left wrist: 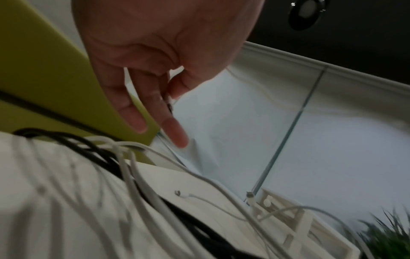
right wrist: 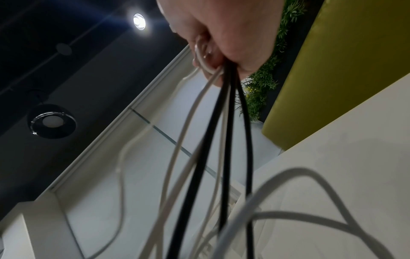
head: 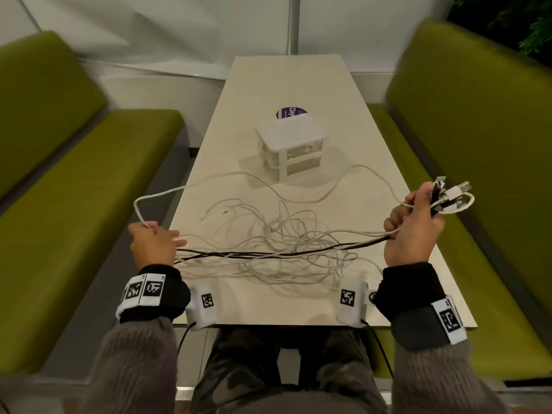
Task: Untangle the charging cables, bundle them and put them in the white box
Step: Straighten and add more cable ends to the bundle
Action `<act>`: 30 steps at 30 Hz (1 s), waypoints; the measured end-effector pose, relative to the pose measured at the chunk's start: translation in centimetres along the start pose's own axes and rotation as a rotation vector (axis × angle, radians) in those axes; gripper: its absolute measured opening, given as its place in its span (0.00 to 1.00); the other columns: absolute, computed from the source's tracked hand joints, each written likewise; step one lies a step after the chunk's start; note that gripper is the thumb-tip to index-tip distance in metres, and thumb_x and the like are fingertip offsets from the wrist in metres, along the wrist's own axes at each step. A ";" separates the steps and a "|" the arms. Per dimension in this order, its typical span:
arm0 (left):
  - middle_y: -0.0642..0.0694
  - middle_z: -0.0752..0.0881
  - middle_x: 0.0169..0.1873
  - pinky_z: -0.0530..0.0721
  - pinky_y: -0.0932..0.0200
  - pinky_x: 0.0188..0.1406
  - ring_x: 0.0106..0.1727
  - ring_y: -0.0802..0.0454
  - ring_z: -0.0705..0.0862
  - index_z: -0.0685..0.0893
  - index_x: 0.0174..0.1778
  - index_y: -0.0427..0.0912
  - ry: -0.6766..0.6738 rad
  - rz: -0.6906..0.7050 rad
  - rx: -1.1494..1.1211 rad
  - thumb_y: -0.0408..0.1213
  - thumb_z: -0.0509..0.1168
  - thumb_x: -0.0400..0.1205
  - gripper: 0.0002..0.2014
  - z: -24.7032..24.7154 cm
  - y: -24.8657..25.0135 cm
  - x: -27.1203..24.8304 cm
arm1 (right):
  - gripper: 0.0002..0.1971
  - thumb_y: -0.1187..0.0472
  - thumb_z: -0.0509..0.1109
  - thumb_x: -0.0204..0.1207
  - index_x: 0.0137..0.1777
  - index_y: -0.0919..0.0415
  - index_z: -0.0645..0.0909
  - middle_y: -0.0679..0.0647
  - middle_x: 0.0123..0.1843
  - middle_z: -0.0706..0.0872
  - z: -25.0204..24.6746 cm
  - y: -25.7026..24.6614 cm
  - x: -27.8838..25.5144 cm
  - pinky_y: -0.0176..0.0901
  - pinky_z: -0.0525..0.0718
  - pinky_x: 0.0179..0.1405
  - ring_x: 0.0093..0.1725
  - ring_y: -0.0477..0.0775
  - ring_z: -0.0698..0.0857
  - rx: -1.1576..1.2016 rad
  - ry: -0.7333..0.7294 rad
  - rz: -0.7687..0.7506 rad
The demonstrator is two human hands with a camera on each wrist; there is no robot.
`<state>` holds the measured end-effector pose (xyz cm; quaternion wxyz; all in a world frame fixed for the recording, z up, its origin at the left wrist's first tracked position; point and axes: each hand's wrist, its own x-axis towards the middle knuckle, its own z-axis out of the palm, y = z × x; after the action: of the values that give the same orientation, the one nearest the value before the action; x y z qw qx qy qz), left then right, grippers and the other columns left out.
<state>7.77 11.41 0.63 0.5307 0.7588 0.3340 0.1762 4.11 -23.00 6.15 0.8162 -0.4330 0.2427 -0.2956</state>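
Observation:
My right hand [head: 418, 204] is raised over the table's right edge and grips a bunch of white and black charging cables [head: 370, 239], whose USB plugs [head: 451, 191] stick out above the fist. In the right wrist view the cables [right wrist: 221, 122] hang from my right hand [right wrist: 213, 57]. My left hand [head: 152, 227] is off the table's left edge and pinches one white cable [head: 140, 204] between thumb and forefinger, the other fingers [left wrist: 173, 129] straight. A loose tangle of white cables [head: 283, 249] lies on the table between the hands. The white box [head: 292, 150], a small two-drawer unit, stands beyond the tangle with both drawers shut.
The narrow beige table [head: 268, 306] runs away from me between two green benches [head: 74, 204]. A purple round sticker [head: 291, 112] lies behind the box. White walls close the far end. Greenery [right wrist: 261, 84] shows at the right.

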 end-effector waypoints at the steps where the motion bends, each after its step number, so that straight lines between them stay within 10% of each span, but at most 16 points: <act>1: 0.41 0.85 0.34 0.81 0.54 0.27 0.19 0.51 0.84 0.65 0.51 0.42 0.024 -0.016 -0.056 0.31 0.47 0.84 0.04 -0.3 0.1 -0.1 | 0.19 0.46 0.62 0.83 0.33 0.55 0.68 0.45 0.21 0.63 0.1 -0.1 0.3 0.36 0.59 0.19 0.21 0.45 0.61 0.001 0.006 -0.009; 4: 0.38 0.85 0.35 0.88 0.45 0.39 0.23 0.44 0.85 0.65 0.51 0.43 0.003 -0.051 0.011 0.30 0.48 0.84 0.04 -1.0 -0.6 0.6 | 0.19 0.46 0.62 0.83 0.33 0.55 0.69 0.46 0.22 0.63 0.3 -0.3 0.8 0.37 0.60 0.20 0.22 0.46 0.61 -0.009 -0.001 -0.027; 9: 0.28 0.74 0.65 0.73 0.36 0.64 0.65 0.28 0.74 0.68 0.63 0.36 -0.017 -0.085 0.494 0.28 0.54 0.81 0.14 -2.2 -2.6 1.1 | 0.18 0.48 0.64 0.83 0.33 0.54 0.70 0.45 0.22 0.63 0.7 0.0 0.2 0.36 0.59 0.20 0.22 0.45 0.60 -0.038 -0.081 0.001; 18: 0.30 0.60 0.73 0.50 0.18 0.69 0.77 0.33 0.55 0.67 0.64 0.38 0.080 0.045 0.584 0.24 0.62 0.73 0.23 -0.6 -1.3 -1.4 | 0.14 0.61 0.55 0.80 0.32 0.56 0.70 0.45 0.20 0.63 0.2 0.0 -0.1 0.34 0.57 0.17 0.20 0.44 0.59 0.058 -0.258 0.111; 24: 0.44 0.72 0.71 0.58 0.61 0.68 0.71 0.51 0.66 0.69 0.73 0.44 -0.441 0.777 0.114 0.46 0.61 0.79 0.26 4.7 5.5 -9.6 | 0.14 0.59 0.54 0.80 0.33 0.56 0.71 0.45 0.21 0.63 0.2 0.8 -0.4 0.34 0.55 0.18 0.21 0.44 0.59 0.030 -0.334 0.140; 27: 0.49 0.76 0.70 0.66 0.59 0.68 0.70 0.58 0.72 0.66 0.75 0.52 -0.918 0.766 0.142 0.57 0.59 0.80 0.28 8.3 8.5 -14.3 | 0.14 0.59 0.54 0.80 0.32 0.56 0.71 0.45 0.21 0.62 0.3 0.9 -0.7 0.37 0.54 0.21 0.22 0.45 0.58 0.012 -0.353 0.159; 30: 0.43 0.87 0.37 0.79 0.61 0.44 0.39 0.54 0.83 0.83 0.49 0.46 -0.982 0.772 0.068 0.49 0.58 0.84 0.12 9.9 9.6 -15.4 | 0.14 0.57 0.57 0.81 0.32 0.55 0.72 0.46 0.20 0.64 0.2 0.7 -0.5 0.34 0.56 0.18 0.21 0.45 0.59 0.021 -0.320 0.177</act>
<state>5.98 -8.12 7.17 0.4961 0.8336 -0.2416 -0.0249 4.11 -22.25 5.68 0.8716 -0.4432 0.1437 -0.1526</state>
